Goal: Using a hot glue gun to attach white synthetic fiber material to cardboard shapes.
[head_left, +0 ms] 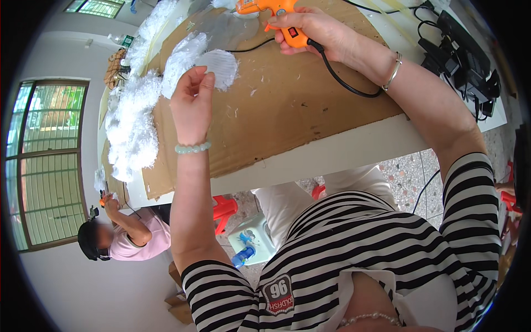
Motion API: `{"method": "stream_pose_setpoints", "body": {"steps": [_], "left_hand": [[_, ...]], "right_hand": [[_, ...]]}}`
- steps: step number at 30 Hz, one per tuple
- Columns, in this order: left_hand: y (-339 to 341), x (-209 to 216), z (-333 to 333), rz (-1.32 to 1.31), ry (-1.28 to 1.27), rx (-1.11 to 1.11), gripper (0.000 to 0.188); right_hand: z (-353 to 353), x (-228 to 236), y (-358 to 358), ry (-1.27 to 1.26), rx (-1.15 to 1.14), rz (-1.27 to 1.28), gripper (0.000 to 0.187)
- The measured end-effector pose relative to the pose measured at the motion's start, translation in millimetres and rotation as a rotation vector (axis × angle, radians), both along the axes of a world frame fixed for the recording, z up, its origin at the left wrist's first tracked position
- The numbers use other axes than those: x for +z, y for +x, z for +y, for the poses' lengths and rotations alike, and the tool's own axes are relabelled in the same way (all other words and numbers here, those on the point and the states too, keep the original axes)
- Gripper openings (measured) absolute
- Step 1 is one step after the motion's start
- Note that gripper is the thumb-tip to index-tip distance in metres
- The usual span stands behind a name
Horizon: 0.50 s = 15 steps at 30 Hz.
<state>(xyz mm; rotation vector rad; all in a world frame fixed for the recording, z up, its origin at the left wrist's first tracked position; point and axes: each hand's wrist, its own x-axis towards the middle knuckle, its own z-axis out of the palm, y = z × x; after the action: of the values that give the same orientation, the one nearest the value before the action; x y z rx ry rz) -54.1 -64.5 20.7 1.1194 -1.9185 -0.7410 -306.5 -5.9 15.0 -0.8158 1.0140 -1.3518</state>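
My right hand (323, 37) is wrapped round the handle of an orange glue gun (293, 36), whose nozzle end points left at the top of the view. A black cord runs from the base of its handle down beside my wrist. With thumb and fingers pinched together, my left hand (192, 105) holds the edge of a white, ribbed round piece (220, 63). Fluffy white strands (184, 55) lie right behind that piece; whether they are joined to it I cannot tell. The glue gun is to the right of the round piece, apart from it.
Brown cardboard (276, 116) covers much of the white table. White shredded strands (133, 127) heap along its left side, near a clear bottle (121, 40). Black power adapters (464, 61) sit at right. Another person (130, 235) works at far left. A pale stool (251, 235) stands below.
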Motion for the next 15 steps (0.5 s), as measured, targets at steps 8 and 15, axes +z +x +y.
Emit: {"method": "stream_pose_setpoints", "body": {"steps": [8,15], "left_hand": [[-10,-12,0,-0.48,-0.67,0.007,0.023],[-10,25,-50,-0.021,0.027,-0.108,0.014]], "right_hand": [[5,-4,5,-0.045,0.043,0.066,0.03],[7,0,-3,-0.035,0.012,0.052,0.027]]}}
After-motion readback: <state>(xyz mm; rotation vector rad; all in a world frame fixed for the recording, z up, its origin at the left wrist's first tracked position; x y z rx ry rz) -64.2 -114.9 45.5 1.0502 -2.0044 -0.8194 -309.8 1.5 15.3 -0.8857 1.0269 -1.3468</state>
